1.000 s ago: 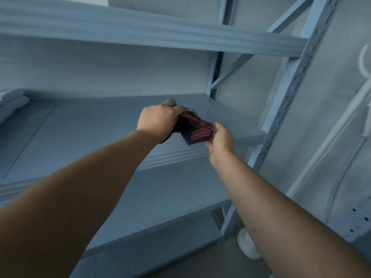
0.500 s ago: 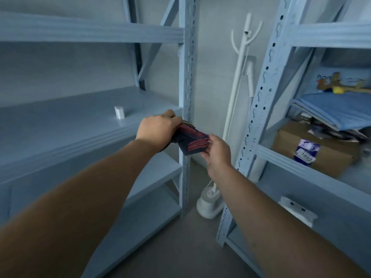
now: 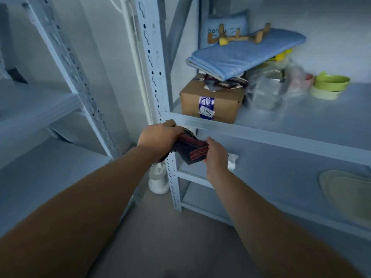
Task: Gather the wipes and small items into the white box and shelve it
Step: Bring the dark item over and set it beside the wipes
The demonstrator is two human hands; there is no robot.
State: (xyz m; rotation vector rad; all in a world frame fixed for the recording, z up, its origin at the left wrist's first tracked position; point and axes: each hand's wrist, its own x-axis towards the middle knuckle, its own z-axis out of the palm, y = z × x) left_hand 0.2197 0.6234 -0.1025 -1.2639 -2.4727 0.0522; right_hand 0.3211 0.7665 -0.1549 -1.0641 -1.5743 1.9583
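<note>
A dark pack with red stripes (image 3: 193, 150) is held between both hands in front of a shelf post. My left hand (image 3: 160, 137) grips its upper left end from above. My right hand (image 3: 215, 155) pinches its lower right edge. A small white packet (image 3: 232, 161) lies on the lower shelf just behind my right hand. No white box shows in the view.
A grey metal rack (image 3: 261, 135) stands ahead; its upper shelf carries a taped cardboard box (image 3: 210, 103), a folded blue towel (image 3: 241, 57), a clear jar (image 3: 265, 91) and green bowls (image 3: 329, 85). A second rack (image 3: 40, 109) stands left. A white stand base (image 3: 158, 183) sits on the floor between them.
The view has swung right from the bare left rack to the rack with the cardboard box. Both hands keep the same hold on the dark pack.
</note>
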